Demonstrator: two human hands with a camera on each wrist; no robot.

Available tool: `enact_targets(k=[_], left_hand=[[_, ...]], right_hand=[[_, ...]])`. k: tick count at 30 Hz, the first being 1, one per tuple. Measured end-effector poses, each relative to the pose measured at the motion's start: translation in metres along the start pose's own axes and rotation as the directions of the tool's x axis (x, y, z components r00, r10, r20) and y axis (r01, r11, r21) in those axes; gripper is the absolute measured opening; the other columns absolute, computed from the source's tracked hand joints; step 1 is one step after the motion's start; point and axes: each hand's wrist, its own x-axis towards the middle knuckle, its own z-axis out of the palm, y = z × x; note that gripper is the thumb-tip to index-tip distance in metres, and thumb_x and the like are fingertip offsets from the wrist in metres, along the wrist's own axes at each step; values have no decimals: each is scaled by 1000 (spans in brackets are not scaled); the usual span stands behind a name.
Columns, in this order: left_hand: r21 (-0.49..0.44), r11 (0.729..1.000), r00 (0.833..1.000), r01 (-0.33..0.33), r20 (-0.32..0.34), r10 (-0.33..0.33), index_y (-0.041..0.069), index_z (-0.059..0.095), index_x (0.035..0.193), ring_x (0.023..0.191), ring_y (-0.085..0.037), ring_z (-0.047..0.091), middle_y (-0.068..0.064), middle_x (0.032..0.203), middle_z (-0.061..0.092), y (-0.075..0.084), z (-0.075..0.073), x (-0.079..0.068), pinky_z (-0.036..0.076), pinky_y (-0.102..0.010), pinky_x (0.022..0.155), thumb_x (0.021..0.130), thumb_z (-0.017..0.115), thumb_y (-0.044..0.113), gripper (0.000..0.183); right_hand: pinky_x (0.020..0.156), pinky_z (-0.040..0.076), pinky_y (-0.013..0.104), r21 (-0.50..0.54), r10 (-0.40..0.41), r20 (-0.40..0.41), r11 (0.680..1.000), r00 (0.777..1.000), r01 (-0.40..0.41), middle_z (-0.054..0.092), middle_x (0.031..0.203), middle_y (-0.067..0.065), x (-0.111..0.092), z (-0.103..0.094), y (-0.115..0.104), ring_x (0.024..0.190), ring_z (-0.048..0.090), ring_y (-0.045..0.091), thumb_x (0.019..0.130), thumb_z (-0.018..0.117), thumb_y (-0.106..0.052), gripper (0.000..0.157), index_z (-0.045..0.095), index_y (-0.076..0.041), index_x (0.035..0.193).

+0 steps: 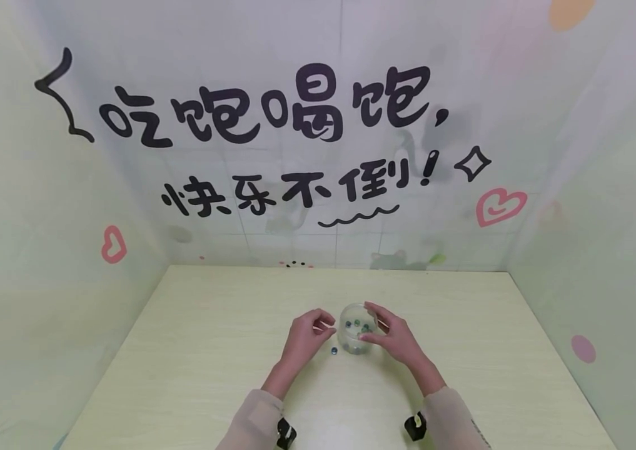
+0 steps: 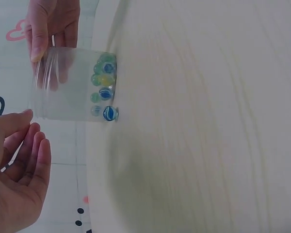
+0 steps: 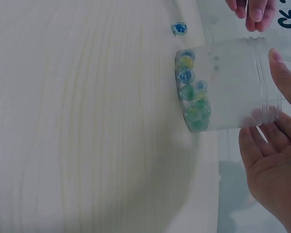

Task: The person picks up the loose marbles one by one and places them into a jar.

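Observation:
A clear plastic jar (image 1: 347,339) stands upright on the table, without a lid. Inside, several glass marbles (image 3: 187,92) in blue, green and yellow lie on its bottom. My right hand (image 1: 399,337) grips the jar near its mouth, thumb on one side and fingers on the other. At the jar's left, my left hand (image 1: 306,334) hovers close to the rim with loosely bent fingers; in the left wrist view its thumb (image 2: 19,121) is near the index fingertip, and nothing shows between them. One loose blue marble (image 3: 180,28) rests on the table just outside the jar, below the left hand.
The pale wood-grain table (image 1: 199,369) meets a printed backdrop (image 1: 272,250) with large black characters at its far edge. Patterned side walls (image 1: 605,250) flank it. Black pieces (image 1: 416,427) sit by both sleeves at the front.

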Motion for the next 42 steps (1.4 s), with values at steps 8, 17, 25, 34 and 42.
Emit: enact_targets(k=[8, 17, 25, 34, 42], left_hand=[[-17, 999, 998, 34, 59, -33, 7, 69, 100, 86, -16, 69, -8, 98, 72, -11, 6, -5, 58, -21, 75, 88, 74, 9, 14], [-23, 998, 995, 52, 82, -50, 6, 69, 99, 84, -15, 68, -7, 96, 72, -23, 14, -7, 57, -22, 73, 87, 74, 9, 14], [-19, 997, 992, 69, 111, -67, 7, 69, 101, 85, -14, 68, -6, 96, 72, -30, 20, -10, 58, -24, 74, 86, 75, 9, 16], [1, 998, 989, 60, 135, -59, 5, 69, 100, 80, -11, 63, -6, 94, 71, -36, 26, -11, 54, -21, 69, 85, 76, 7, 17], [33, 997, 987, 63, 148, -67, 6, 69, 99, 80, -10, 61, -5, 92, 70, -36, 28, -10, 54, -21, 69, 83, 76, 4, 18]], right_hand=[[113, 39, 55, 10, -5, 9, 1000, 1000, 5, 47, 149, 26, -7, -3, -19, 141, 42, 44, 86, 75, -4, 67, 44, 5, 144], [114, 38, 54, -3, 36, 38, 999, 999, -36, 44, 150, 28, -12, -7, -42, 142, 39, 45, 87, 74, -4, 67, 42, 7, 145], [114, 38, 54, 7, 15, 14, 1000, 1000, -15, 44, 151, 27, -5, -3, -17, 142, 39, 45, 87, 74, -3, 68, 42, 4, 146], [114, 40, 50, 12, 9, 4, 1000, 1000, -9, 46, 152, 21, -1, -1, 2, 143, 41, 40, 86, 78, -11, 69, 46, -3, 146], [114, 39, 51, 2, 20, -2, 1000, 1000, -20, 45, 152, 23, -2, 0, -1, 143, 40, 41, 86, 76, -7, 69, 44, 0, 147]])
